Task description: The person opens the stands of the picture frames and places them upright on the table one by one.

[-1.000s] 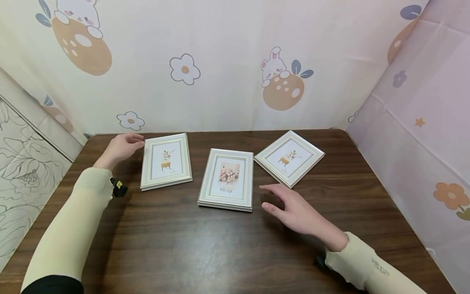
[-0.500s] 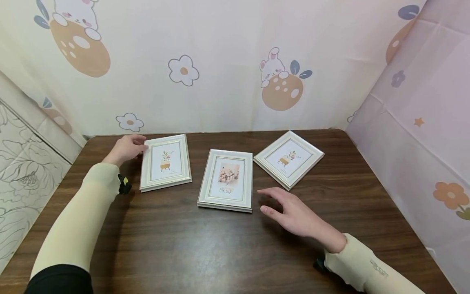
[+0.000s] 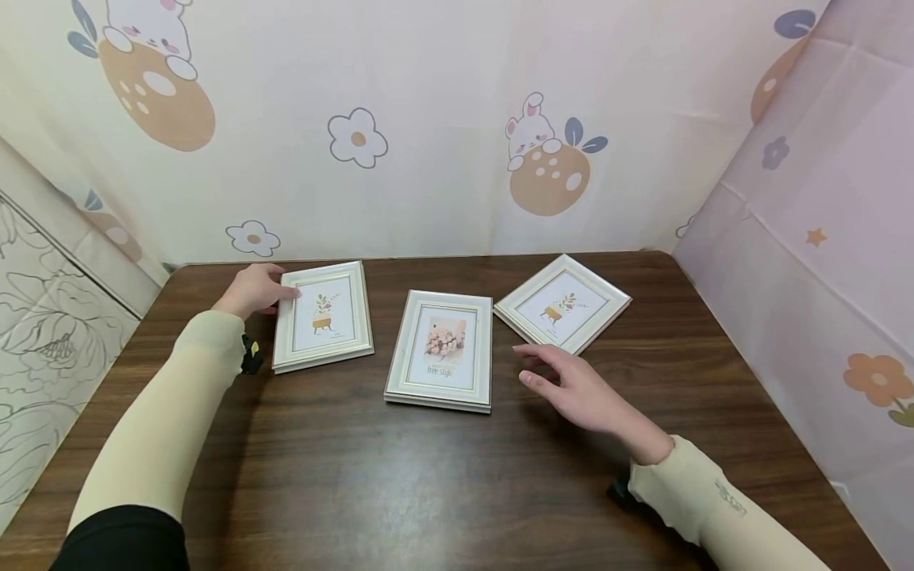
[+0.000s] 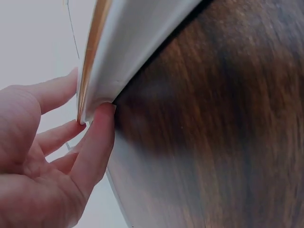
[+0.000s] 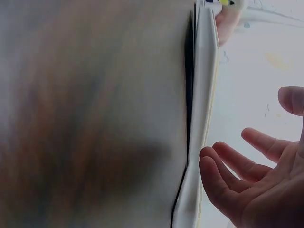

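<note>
Three white picture frames lie face up on the brown wooden table [image 3: 321, 476]. At the left one, a picture frame with a potted-plant print [image 3: 324, 317], my left hand [image 3: 251, 292] pinches the upper left edge. Its thumb [image 4: 59, 92] lies over the front and the fingers [image 4: 97, 147] are at the side by the tabletop. The middle picture frame [image 3: 440, 350] shows pink flowers and "free style". A tilted picture frame with another plant print [image 3: 564, 308] lies to the right. My right hand [image 3: 581, 392] hovers just in front of it, fingers relaxed, holding nothing.
A curtain [image 3: 428, 198] printed with rabbits and flowers hangs behind the table's back edge. A paler curtain [image 3: 807, 262] runs along the right side. At the left stands a panel with line-drawn flowers [image 3: 57, 341].
My left hand has moved right, from beside the left picture frame onto its edge, the thumb now over the front. My right hand has shifted slightly up and right.
</note>
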A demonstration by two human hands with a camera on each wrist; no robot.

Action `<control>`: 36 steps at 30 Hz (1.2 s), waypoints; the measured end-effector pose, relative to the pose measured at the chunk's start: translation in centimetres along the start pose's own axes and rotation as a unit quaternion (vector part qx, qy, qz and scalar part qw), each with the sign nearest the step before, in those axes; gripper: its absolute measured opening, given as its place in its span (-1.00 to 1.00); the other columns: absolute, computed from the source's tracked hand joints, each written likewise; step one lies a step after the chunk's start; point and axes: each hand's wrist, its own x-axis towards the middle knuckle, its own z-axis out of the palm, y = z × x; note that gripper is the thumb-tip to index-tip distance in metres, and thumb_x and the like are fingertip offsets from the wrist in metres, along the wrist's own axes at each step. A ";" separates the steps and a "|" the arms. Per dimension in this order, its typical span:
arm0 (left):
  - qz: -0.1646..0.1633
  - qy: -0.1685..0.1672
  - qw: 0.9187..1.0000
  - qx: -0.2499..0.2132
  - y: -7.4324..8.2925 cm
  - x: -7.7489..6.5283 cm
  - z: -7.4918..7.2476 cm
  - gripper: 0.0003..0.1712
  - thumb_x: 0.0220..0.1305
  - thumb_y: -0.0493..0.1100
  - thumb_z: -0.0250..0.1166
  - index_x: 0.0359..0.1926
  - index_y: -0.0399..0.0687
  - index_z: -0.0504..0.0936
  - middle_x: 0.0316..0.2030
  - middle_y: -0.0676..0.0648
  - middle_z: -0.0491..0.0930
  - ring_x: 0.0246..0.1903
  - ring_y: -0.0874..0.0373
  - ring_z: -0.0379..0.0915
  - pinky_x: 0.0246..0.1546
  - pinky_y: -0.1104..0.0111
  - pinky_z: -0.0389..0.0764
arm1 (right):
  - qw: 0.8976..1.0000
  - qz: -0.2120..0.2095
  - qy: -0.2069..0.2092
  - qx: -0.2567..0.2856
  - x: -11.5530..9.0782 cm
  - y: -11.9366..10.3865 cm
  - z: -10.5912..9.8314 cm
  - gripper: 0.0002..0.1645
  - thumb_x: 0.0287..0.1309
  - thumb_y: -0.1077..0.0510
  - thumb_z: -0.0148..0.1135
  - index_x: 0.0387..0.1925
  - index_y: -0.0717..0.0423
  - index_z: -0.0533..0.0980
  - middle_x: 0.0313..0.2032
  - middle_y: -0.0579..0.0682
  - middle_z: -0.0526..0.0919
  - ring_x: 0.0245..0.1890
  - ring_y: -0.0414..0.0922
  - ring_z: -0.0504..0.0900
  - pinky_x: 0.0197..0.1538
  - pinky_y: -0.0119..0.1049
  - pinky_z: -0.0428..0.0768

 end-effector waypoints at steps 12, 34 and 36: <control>-0.034 -0.020 0.997 -0.072 0.3 -0.1 -1.0 -0.18 0.37 -0.19 0.29 0.48 -0.37 0.08 0.32 -0.50 0.22 0.09 -0.30 0.51 0.12 -0.11 0.48 | 0.999 0.024 0.030 0.033 0.5 1.1 -1.9 -0.50 0.44 0.08 0.14 0.29 0.23 0.42 0.20 0.17 0.53 0.11 0.07 0.58 0.11 0.05 0.54; -0.014 -0.051 0.988 -0.144 -0.9 -0.6 -1.4 -0.18 0.41 -0.27 0.20 0.51 -0.37 -0.03 0.28 -0.49 0.27 0.18 -0.23 0.41 0.05 0.16 0.60 | 0.999 0.027 0.042 0.003 0.3 1.9 -3.2 -0.50 0.48 0.05 0.09 0.30 0.22 0.41 0.25 0.15 0.50 0.15 0.09 0.55 0.09 0.05 0.54; -0.018 -0.052 0.986 -0.156 -1.2 -0.4 -1.3 -0.19 0.41 -0.26 0.20 0.52 -0.34 -0.01 0.31 -0.46 0.26 0.20 -0.21 0.37 0.05 0.18 0.60 | 0.999 0.026 0.042 0.000 0.3 1.9 -3.2 -0.50 0.47 0.05 0.09 0.30 0.22 0.41 0.25 0.14 0.51 0.15 0.09 0.55 0.08 0.04 0.54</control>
